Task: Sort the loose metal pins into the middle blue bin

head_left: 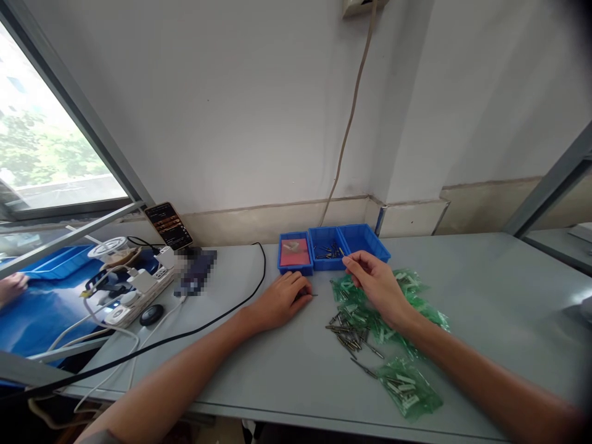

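Observation:
My left hand (285,300) rests on the table, fingers curled, with the thin tip of a slim metal rod (315,295) sticking out past the thumb. Thumb and forefinger of my right hand (372,280) pinch another small slim metal piece (341,251) at the front edge of the middle blue bin (326,266). Several dark slim pieces (327,251) lie inside that bin. Below my right hand is a loose pile of metal rods (349,336). Green plastic bags (409,390) of rods with white labels lie around it, some partly hidden under my right hand and forearm.
A blue bin (296,270) with a pink sheet and a small clear bag stands left; another blue bin (367,243) stands right. A black cable (222,317) crosses the table. Farther left are a phone (169,225), a power strip (120,314) and another person's hand (13,287).

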Motion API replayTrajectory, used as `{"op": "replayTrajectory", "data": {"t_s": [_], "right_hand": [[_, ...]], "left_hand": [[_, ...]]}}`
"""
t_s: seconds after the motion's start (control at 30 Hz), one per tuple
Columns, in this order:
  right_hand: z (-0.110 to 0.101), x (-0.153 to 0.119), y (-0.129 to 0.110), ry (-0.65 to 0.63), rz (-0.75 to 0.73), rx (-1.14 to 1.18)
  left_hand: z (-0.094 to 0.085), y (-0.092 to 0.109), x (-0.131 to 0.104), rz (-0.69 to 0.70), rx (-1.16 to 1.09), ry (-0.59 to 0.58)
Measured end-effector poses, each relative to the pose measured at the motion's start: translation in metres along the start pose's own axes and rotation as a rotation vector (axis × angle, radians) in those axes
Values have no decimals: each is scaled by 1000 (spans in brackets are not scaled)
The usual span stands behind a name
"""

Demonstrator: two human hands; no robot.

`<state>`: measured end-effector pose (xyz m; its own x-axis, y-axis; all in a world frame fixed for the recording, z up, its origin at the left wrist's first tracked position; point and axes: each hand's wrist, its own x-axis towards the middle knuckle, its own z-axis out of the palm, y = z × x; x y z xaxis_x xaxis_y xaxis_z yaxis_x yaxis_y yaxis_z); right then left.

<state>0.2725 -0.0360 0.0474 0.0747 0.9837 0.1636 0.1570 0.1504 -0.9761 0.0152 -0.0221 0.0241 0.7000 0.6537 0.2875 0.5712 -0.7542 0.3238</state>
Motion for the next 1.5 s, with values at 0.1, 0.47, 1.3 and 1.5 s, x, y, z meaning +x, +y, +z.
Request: {"op": "replayTrajectory", "data": {"t_s": [0.1,0.47,1.3,1.5], "right_hand": [[0,0,-1,-5,23,26],[3,-2,-2,-45,60,67],[-1,6,8,-41,45,55],[-1,7,12,-33,67,72]], "left_hand": [[1,-1,0,0,0,2],[1,-1,0,2,-6,7],[2,-2,-1,-5,-7,9],[3,-3,0,-9,-4,2]]}}
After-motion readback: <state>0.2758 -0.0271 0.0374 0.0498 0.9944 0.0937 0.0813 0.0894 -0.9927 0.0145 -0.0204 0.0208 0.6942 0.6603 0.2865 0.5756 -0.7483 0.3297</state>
